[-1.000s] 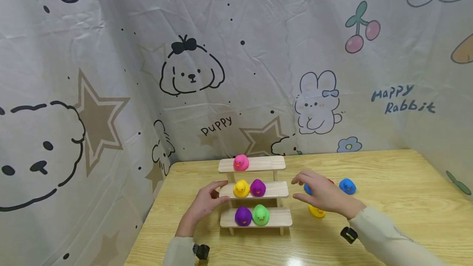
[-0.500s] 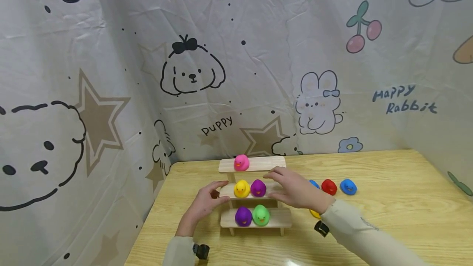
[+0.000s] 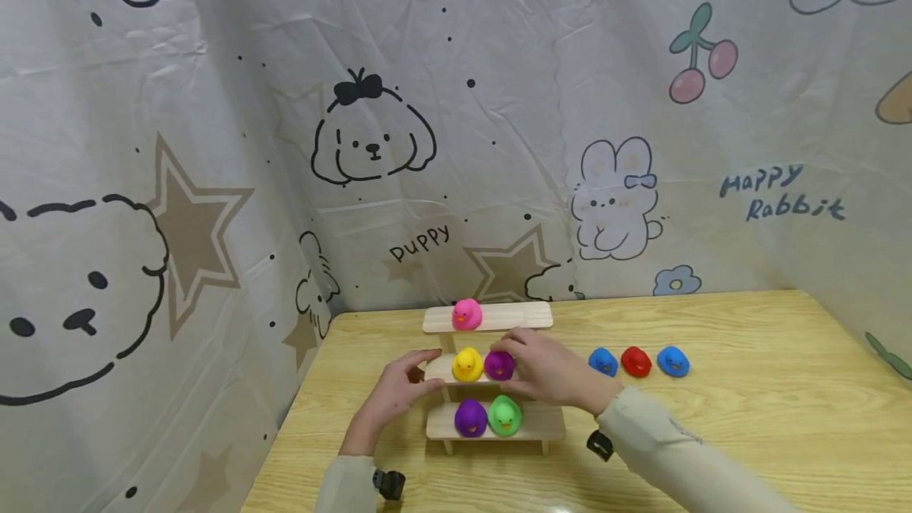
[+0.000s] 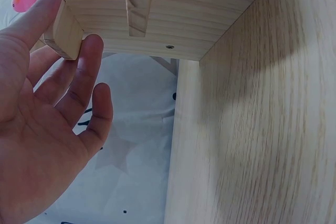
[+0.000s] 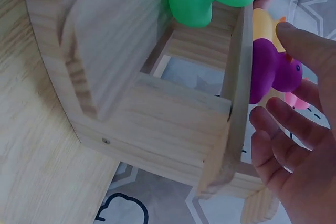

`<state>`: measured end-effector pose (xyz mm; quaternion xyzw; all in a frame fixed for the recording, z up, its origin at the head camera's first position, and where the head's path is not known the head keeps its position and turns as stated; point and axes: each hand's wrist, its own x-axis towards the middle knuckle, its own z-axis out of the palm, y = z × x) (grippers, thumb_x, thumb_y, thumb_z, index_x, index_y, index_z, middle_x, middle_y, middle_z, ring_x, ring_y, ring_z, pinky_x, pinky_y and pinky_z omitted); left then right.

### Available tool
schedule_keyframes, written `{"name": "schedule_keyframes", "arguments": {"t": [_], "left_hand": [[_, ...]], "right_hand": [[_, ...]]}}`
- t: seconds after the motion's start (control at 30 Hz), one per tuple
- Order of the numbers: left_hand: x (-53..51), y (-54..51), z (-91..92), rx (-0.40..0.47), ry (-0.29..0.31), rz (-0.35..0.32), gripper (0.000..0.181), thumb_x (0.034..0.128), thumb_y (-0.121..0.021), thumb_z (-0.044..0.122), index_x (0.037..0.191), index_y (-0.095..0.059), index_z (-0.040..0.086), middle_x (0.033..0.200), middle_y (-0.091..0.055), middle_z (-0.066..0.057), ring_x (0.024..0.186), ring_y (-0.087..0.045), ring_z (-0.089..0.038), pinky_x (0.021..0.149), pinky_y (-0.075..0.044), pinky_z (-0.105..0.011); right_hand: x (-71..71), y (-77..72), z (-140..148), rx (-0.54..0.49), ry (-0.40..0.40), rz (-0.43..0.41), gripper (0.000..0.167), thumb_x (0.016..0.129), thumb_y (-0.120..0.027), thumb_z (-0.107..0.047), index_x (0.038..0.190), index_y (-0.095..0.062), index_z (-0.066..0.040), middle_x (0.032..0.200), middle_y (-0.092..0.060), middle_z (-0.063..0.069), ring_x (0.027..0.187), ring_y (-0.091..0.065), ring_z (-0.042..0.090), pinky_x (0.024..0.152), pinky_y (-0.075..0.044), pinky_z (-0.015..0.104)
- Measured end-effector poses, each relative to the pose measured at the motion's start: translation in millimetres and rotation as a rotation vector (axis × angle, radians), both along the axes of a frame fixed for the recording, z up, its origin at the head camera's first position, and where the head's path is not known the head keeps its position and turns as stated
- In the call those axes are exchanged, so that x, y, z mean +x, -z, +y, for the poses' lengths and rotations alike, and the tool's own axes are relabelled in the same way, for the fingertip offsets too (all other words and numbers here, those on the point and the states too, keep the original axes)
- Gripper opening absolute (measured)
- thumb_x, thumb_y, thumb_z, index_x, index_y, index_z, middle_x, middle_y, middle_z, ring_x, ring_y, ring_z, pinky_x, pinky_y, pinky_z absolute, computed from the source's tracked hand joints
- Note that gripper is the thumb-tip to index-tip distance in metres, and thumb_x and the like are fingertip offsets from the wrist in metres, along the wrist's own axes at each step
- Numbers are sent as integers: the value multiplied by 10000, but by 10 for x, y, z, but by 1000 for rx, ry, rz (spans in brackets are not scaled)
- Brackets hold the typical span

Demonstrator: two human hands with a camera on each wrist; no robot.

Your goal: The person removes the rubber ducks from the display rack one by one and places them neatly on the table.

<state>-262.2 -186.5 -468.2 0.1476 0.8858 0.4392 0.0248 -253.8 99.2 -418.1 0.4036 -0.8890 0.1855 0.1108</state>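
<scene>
A three-tier wooden stand (image 3: 545, 421) carries several rubber ducks. At its left side my left hand (image 3: 400, 385) grips the end of the middle board (image 4: 65, 35), thumb on one face and fingers on the other. My right hand (image 3: 556, 370) has its thumb and fingers around the purple duck (image 3: 499, 366) on the middle tier; the duck still rests on the board. Beside that duck sits a yellow duck (image 3: 467, 364). The top tier bears a pink duck (image 3: 467, 314). On the bottom tier are another purple duck (image 3: 471, 418) and a green duck (image 3: 505, 416).
Right of the stand, a blue duck (image 3: 602, 362), a red duck (image 3: 636, 362) and a second blue duck (image 3: 673, 361) lie in a row on the wooden table (image 3: 755, 402). A printed curtain (image 3: 499, 141) hangs behind and along the sides.
My right hand has moved left, from beside the stand to around the purple duck. A yellow duck on the table has become hidden behind my right arm. My left hand has stayed put.
</scene>
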Motion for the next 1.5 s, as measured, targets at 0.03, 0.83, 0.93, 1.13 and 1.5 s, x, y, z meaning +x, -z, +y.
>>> {"name": "schedule_keyframes", "arguments": {"t": [0.03,0.83,0.93,1.13,1.5], "left_hand": [[-3,1,-2,-1,4,4,570,843,-675,429,1330,-557,158,1308,-543,-50,915,-497,-195,776,-436,-338],[-4,-11,-7,2,-2,0,557,847,-679,411,1327,-560,155,1298,-549,-49,913,-497,-196,773,-438,-330],[-10,3,-9,6,-4,3,549,845,-684,401,1322,-565,155,1296,-551,-50,909,-496,-195,773,-437,-335],[-20,23,-11,17,-3,10,533,847,-691,373,1314,-572,146,1290,-555,-57,905,-498,-195,773,-434,-337],[-13,12,-4,13,-8,3,547,839,-693,391,1312,-573,143,1285,-557,-58,894,-492,-197,758,-430,-331]], "right_hand": [[-2,1,-8,0,-2,-1,481,826,-728,-361,1206,-602,-95,1139,-568,41,1002,-552,149,868,-470,328],[29,-24,86,-62,18,73,303,821,-754,-262,1070,-649,-125,1052,-572,-4,953,-550,135,818,-493,296],[66,-59,167,-83,2,82,286,816,-760,-242,1054,-649,-127,1039,-569,-10,933,-554,125,798,-498,284],[105,-99,379,-125,0,84,306,810,-767,-247,1061,-649,-117,1031,-572,-24,886,-556,96,757,-502,273],[143,-133,828,-103,55,127,322,770,-800,-175,1042,-644,-101,1044,-582,-13,889,-571,109,761,-517,297]]}}
